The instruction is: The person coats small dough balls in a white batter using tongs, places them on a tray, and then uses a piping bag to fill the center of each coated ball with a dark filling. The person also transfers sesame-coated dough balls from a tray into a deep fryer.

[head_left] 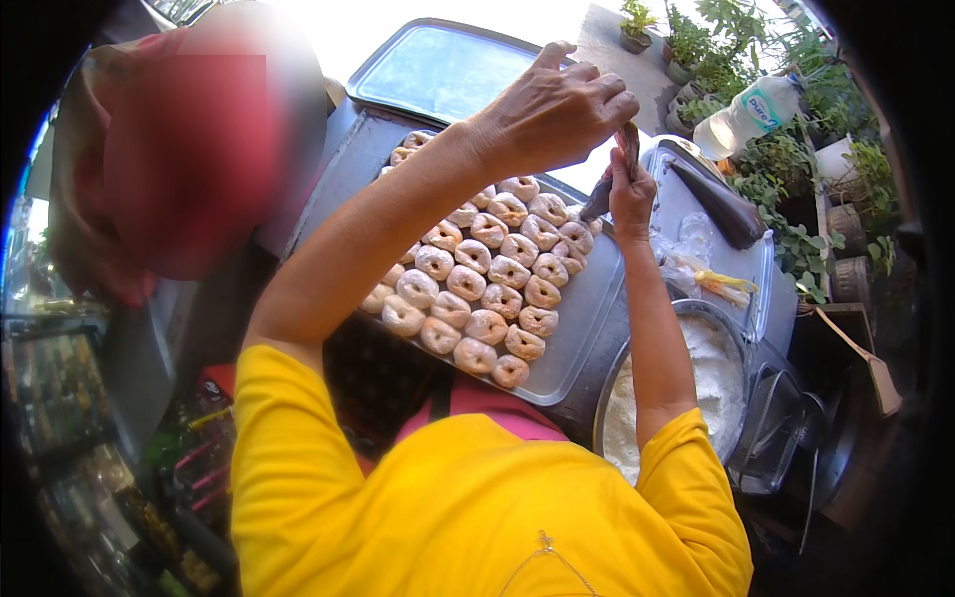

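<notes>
My left hand (562, 109) is raised over the upper right of the tray, fingers closed on the twisted top end of a dark piping bag (600, 197). Just below, my right hand (631, 199) grips the same bag, its narrow end angled down to the left over the pastries. Several rows of pale, sugar-dusted ring pastries (507, 271), each with a small hole, lie close together on a metal tray (582, 328). My left forearm crosses the tray and hides some of them.
A person in red (189, 179) is at the left. Behind stands another tray (418, 60). Rightward are a tray (766, 289) with a dark filled bag (721, 204), a plastic bottle (736, 124), potted plants (846, 179), a basin of white powder (676, 388) and a wooden paddle (875, 383).
</notes>
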Tool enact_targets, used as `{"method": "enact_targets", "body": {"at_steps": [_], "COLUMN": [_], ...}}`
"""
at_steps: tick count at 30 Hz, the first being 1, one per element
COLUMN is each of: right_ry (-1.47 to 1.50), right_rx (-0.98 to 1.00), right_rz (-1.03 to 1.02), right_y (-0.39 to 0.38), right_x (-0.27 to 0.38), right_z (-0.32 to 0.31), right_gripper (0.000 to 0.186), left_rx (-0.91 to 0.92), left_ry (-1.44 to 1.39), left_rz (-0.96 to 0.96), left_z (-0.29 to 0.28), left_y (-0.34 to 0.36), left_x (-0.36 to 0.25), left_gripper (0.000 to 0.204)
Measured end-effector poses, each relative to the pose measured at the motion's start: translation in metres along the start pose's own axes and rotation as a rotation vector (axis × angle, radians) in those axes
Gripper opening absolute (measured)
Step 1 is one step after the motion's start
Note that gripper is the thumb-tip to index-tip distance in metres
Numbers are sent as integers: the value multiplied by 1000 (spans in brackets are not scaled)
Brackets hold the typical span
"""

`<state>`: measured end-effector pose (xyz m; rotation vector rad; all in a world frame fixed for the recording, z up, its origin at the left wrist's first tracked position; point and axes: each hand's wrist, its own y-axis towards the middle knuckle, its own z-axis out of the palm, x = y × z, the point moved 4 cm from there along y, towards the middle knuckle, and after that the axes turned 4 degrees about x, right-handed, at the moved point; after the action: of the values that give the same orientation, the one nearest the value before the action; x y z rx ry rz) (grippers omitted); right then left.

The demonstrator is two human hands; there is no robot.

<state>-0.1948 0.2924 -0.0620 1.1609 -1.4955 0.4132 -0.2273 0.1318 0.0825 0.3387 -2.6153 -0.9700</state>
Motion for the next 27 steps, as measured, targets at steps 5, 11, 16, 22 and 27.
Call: {"method": "enact_targets", "body": {"at_steps": [5, 11, 16, 22, 27], "right_ry": [46, 70, 86, 199, 68], "right_rx": [-21, -23, -39, -22, 33], "right_rz": [-49, -39, -19, -35, -81], "right_y": [4, 6, 6, -9, -30], "right_x": [8, 14, 21, 38, 34], "right_z": [-9, -14, -15, -19, -3], "right_gripper": [32, 30, 30, 29, 26], "left_rx": [-41, -139, -102, -168, -119], "left_ry": [-19, -46, -60, -128, -162], "left_rz": [-12, 18, 0, -4, -41], "left_z": [-3, -9, -15, -35, -37], "left_y": [8, 15, 18, 7, -15], "left_x": [0, -3, -5, -8, -16], "left_gripper": [26, 28, 27, 26, 23]}}
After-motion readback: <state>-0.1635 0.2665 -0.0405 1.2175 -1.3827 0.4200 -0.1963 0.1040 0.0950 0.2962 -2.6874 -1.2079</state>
